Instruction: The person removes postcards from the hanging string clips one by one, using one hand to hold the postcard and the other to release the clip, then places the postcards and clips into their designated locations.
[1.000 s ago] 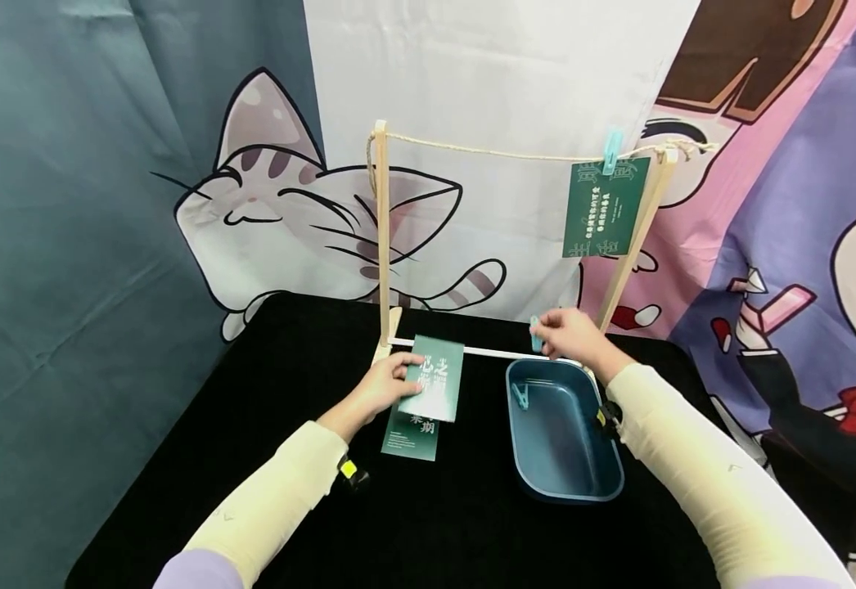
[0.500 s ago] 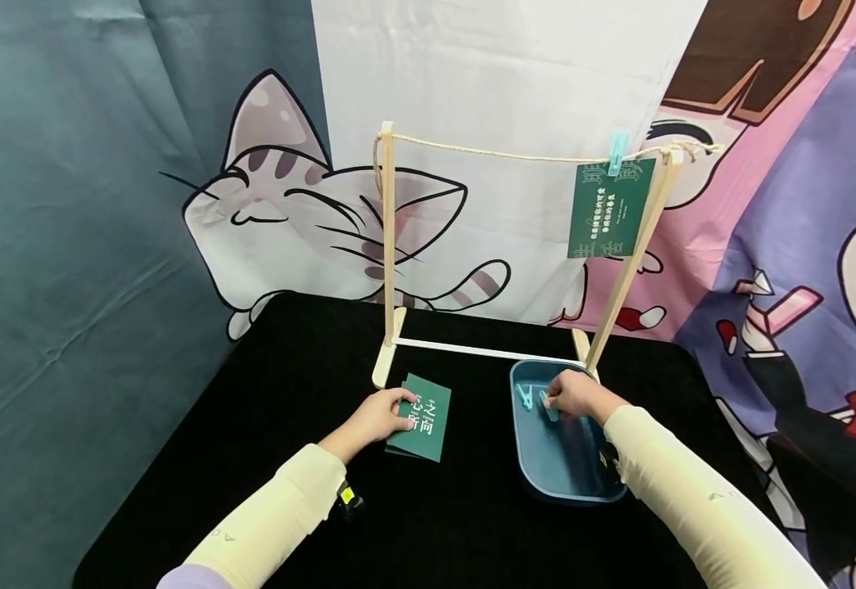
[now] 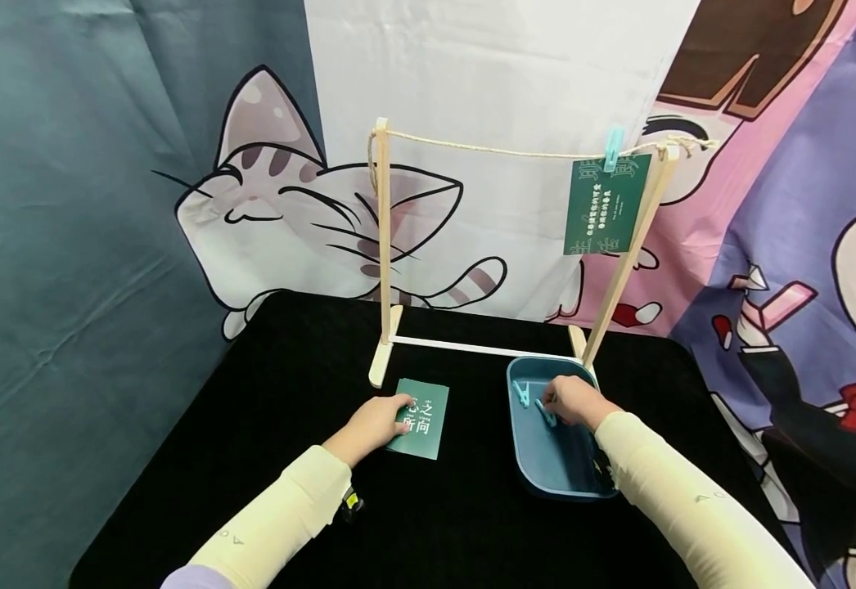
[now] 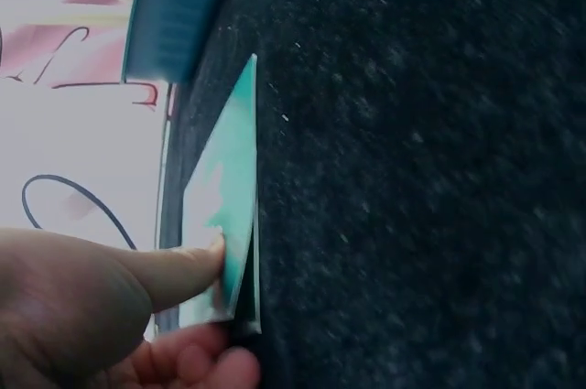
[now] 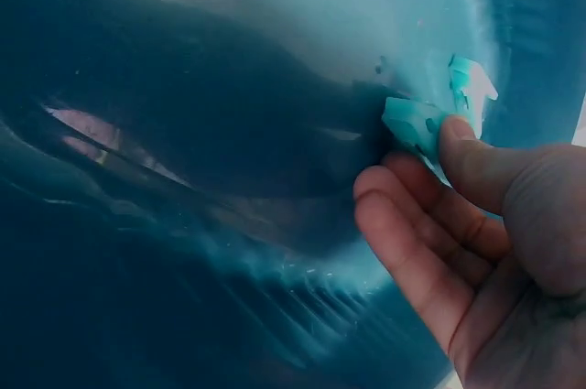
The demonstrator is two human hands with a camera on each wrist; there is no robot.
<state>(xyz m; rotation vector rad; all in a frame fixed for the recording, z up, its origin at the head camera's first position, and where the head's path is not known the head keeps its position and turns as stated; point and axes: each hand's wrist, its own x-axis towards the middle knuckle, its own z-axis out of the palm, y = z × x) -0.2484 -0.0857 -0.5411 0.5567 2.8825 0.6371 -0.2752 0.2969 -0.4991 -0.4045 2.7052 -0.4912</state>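
Observation:
My left hand [image 3: 371, 427] pinches the left edge of a green card [image 3: 428, 420] with white characters, thumb on top. In the left wrist view the held card [image 4: 229, 178] is slightly raised at my thumb, over a second card [image 4: 255, 297] on the black cloth. Inside the blue plastic bin [image 3: 516, 446], my right hand [image 3: 577, 401] holds a light blue clothespin [image 3: 546, 413] between thumb and fingers, low near the bottom. A second clothespin [image 3: 521, 393] lies just left of it; the right wrist view shows this clothespin [image 5: 469, 87] behind my thumb.
A wooden frame [image 3: 384, 237] with a rope [image 3: 487, 149] across its top stands behind the cards and bin. From the rope's right end another green card [image 3: 605, 209] hangs by a clothespin [image 3: 613, 147]. A printed cloth [image 3: 516, 74] hangs behind the black-covered table [image 3: 266, 458].
My left hand has lowered its card onto the other one. My right hand has brought its clothespin from beside the frame's crossbar down into the bin.

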